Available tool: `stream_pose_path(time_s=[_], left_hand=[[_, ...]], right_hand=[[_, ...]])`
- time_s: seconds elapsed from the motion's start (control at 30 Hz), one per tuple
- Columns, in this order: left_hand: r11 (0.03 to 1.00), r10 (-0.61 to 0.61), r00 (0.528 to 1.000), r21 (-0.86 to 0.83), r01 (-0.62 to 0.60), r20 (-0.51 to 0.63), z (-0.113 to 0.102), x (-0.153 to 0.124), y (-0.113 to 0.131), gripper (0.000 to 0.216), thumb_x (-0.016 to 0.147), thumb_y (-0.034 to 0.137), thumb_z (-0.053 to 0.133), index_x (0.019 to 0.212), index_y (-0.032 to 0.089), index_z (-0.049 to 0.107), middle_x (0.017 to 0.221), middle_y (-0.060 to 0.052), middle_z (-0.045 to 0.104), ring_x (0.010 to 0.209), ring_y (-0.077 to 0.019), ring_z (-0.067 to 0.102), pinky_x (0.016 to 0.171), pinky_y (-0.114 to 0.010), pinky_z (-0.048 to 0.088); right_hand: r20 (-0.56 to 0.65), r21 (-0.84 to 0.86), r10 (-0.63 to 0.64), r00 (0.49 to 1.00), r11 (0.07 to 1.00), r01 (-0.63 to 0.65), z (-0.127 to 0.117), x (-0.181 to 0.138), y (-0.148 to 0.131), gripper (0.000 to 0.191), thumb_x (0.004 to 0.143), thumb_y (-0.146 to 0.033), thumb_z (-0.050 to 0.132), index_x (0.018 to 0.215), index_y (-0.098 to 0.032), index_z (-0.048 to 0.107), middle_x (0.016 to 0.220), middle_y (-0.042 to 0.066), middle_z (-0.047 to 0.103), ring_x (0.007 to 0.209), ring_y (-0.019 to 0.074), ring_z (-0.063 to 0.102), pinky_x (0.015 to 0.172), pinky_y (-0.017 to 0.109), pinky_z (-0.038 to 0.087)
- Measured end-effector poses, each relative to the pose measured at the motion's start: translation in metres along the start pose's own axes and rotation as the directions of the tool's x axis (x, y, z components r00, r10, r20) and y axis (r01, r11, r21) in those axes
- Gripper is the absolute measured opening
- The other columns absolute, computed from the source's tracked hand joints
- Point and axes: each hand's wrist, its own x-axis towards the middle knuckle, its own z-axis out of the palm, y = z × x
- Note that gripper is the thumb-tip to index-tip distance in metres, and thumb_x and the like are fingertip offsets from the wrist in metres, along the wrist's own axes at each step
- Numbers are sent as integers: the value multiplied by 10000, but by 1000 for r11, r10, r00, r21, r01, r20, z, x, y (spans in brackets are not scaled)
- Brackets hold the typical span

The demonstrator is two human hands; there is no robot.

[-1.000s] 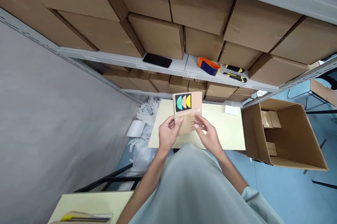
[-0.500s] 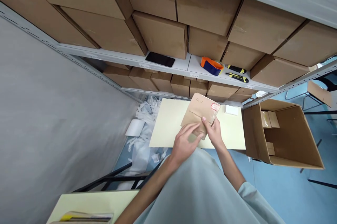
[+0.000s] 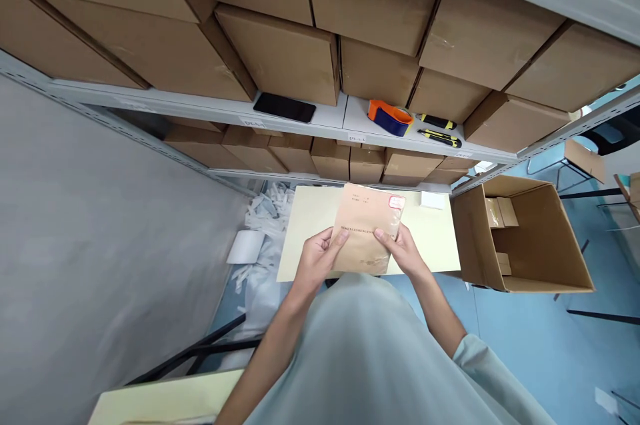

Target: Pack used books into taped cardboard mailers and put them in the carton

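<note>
As left hand (image 3: 316,257) and right hand (image 3: 406,255) pinched the book (image 3: 367,232) at 6 o'clock, it might have slipped. Fingertip grip only.

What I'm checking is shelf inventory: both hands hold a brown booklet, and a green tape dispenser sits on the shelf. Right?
Not quite: in the head view the tape dispenser on the shelf is orange, not green. The left hand and right hand do hold the brown booklet.
</note>
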Motion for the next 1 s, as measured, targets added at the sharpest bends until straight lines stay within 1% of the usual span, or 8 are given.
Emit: stream_pose_path(time_s=[0.13,0.27,0.4,0.5,0.57,0.67,0.8,1.0], left_hand=[[1000,23,998,-1,-23,-50,-2,2,-6,690,775,775,855,1102,168,825,980,-110,852,920,-315,812,803,-401,679],[986,148,968,112,-127,-202,-8,9,-8,579,812,717,842,1048,189,839,965,-66,846,943,-301,803,854,-384,674],[944,269,907,275,-182,-324,-4,8,-9,487,880,621,798,1075,180,864,1018,-64,863,1005,-316,807,871,-373,669],[900,340,895,377,-220,-289,10,-2,-14,420,934,527,764,1197,214,862,1149,-60,866,1083,-331,816,987,-423,663],[841,424,882,452,-298,-206,19,-9,-20,369,939,454,766,1236,254,857,1207,-56,857,1160,-336,808,1085,-459,639],[737,536,842,520,-431,-61,27,-17,-25,366,940,375,759,1286,291,844,1289,-60,834,1287,-326,767,1192,-482,594],[760,469,882,488,-429,46,15,-19,-18,387,968,413,750,1318,269,830,1338,-72,817,1280,-304,772,1184,-470,605],[854,415,883,427,-297,-217,-29,-7,-4,588,913,613,793,1341,210,792,1422,-129,776,1313,-323,739,1168,-485,594]], right_hand=[[-102,-11,1,995,1000,-2,2,8,14,642,830,-703,859,1235,-213,773,1223,121,842,1170,336,794,1033,504,662],[-287,-104,-79,955,993,50,6,11,24,653,875,-700,812,1328,-235,746,1469,161,738,1278,322,751,1056,473,650],[-107,-64,-23,994,998,16,26,-3,23,668,926,-677,781,1457,-277,709,1556,144,686,1319,333,745,1041,487,666],[-22,-29,-13,1000,1000,12,45,-14,20,754,894,-660,823,1530,-287,661,1601,112,652,1354,332,724,991,447,690],[-41,-43,-31,999,999,29,53,-15,19,716,885,-661,829,1469,-267,701,1487,99,733,1258,306,758,946,406,696],[-143,-76,-37,989,997,26,52,-9,18,595,883,-706,804,1210,-209,791,1158,91,840,1049,285,788,906,396,684],[-196,-64,-19,980,998,6,34,-1,13,595,918,-781,712,1063,-209,784,1056,90,843,1051,312,784,972,445,653],[1,76,91,996,993,-91,11,-8,0,576,924,-721,771,1230,-233,778,1240,92,833,1166,331,777,1059,462,620]])
